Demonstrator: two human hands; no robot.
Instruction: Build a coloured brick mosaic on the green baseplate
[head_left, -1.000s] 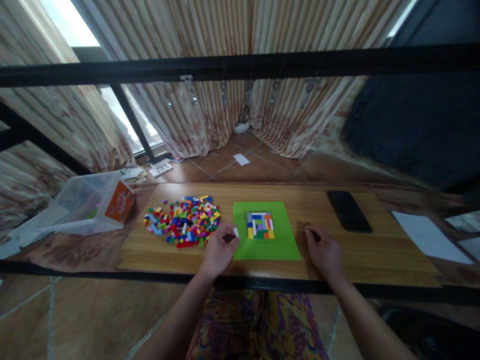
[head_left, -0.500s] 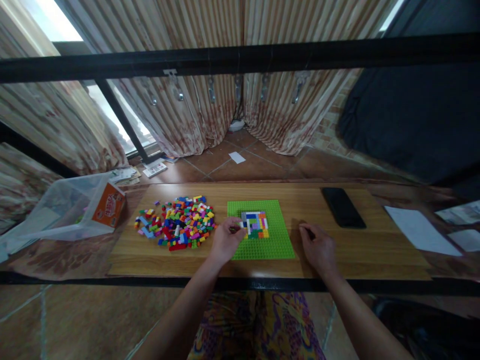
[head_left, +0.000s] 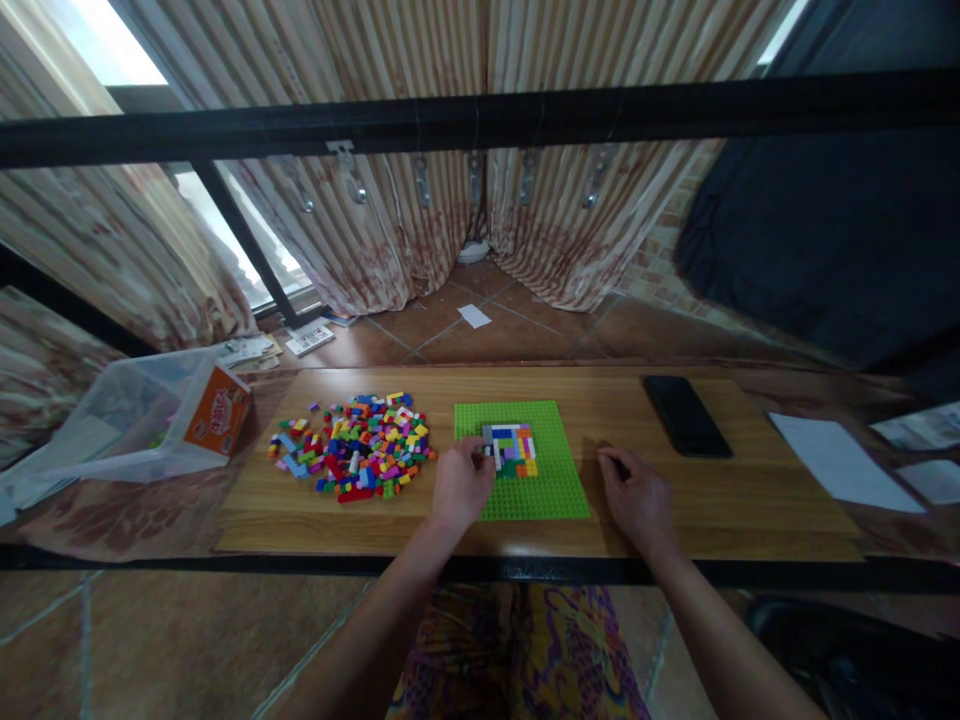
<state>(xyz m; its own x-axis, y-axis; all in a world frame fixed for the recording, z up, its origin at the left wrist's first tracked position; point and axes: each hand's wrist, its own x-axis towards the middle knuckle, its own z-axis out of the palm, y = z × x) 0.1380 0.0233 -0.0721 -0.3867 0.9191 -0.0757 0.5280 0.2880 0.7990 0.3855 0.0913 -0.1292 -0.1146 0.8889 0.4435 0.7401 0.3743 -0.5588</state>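
Observation:
A green studded baseplate (head_left: pixel 559 500) lies in the middle of the wooden board. On it is a flat, roughly square patch of coloured building bricks (head_left: pixel 514 450), with white, blue, orange, yellow, red and green among them. My left hand (head_left: pixel 460 485) reaches over the plate's left side, its fingers pinched at the left edge of the patch. Whatever sits between those fingertips is hidden. To the right of the baseplate my right hand (head_left: pixel 637 495) rests on the board, fingers curled closed, and nothing shows in it. Left of my left hand spreads a pile of loose bricks (head_left: pixel 367 445).
The wooden board (head_left: pixel 525 382) carries a black phone (head_left: pixel 686 415) at its right. A clear plastic bin (head_left: pixel 146 410) with an orange label lies at the far left. Paper sheets (head_left: pixel 844 462) are on the right, and a black rail (head_left: pixel 480 120) crosses above.
My left hand has shifted slightly right and its fingertips have turned toward the patch's left edge, covering a small brick seen there before. My right hand stays where it was.

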